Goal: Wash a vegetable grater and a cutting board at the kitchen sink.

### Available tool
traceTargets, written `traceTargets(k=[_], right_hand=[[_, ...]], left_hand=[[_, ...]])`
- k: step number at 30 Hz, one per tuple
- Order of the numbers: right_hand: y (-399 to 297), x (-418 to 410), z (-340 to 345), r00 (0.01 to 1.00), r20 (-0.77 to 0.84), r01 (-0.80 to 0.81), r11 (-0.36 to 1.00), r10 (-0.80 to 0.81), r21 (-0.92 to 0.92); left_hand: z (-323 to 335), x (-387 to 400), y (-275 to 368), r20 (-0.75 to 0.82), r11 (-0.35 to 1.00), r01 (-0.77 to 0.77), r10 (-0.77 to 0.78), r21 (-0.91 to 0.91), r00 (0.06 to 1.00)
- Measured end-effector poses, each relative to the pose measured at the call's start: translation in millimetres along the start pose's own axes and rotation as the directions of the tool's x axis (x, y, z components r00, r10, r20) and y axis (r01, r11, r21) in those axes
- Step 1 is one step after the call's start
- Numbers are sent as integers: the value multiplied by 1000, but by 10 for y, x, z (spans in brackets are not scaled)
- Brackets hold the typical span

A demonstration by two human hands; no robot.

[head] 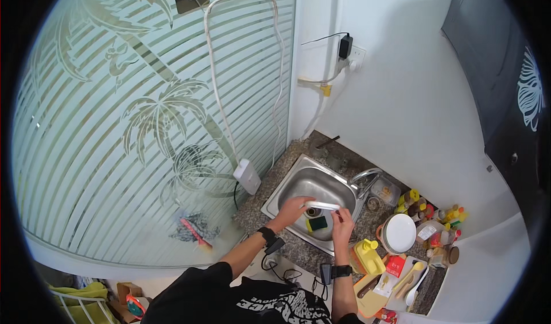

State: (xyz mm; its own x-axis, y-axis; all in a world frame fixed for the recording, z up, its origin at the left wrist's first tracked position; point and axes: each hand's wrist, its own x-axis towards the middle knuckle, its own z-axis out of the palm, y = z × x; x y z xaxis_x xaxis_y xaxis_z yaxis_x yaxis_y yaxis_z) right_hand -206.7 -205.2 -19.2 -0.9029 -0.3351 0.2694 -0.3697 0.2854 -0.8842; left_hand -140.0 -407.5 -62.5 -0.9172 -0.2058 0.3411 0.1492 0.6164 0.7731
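Both hands hold a thin white item, seen edge-on and perhaps a plate or lid (322,205), over a stainless steel sink (287,186). The fingers of my left hand (294,211) grip its left end. At its right end, the fingertips of my right hand (342,225) pinch it. Below it in the basin lies a yellow and dark green scouring sponge (317,224), near the drain (313,212). A chrome faucet (365,178) stands at the sink's back right corner.
Right of the sink are a yellow plastic jug (367,258), a white-topped round container (400,233), seasoning bottles (411,198) and a tray with spoons (414,281). A white power strip (247,176) hangs by the glass partition (172,121) at the left.
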Motion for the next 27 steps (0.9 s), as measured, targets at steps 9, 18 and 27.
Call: traceTargets(k=[9,18,27], right_hand=[[-374,406,-152,968,202,169,981,-147,-95],[-98,311,157,952,304,-30,999,22,22],[1,25,37,966,257,77,989,-44,-123]], left_hand=[[-526,530,457,-12,770,234,-299,-593,954],[-518,551,589,22,789,236,-272,-567,962],[-104,298,257,-165,929,303,-340,-211,926]])
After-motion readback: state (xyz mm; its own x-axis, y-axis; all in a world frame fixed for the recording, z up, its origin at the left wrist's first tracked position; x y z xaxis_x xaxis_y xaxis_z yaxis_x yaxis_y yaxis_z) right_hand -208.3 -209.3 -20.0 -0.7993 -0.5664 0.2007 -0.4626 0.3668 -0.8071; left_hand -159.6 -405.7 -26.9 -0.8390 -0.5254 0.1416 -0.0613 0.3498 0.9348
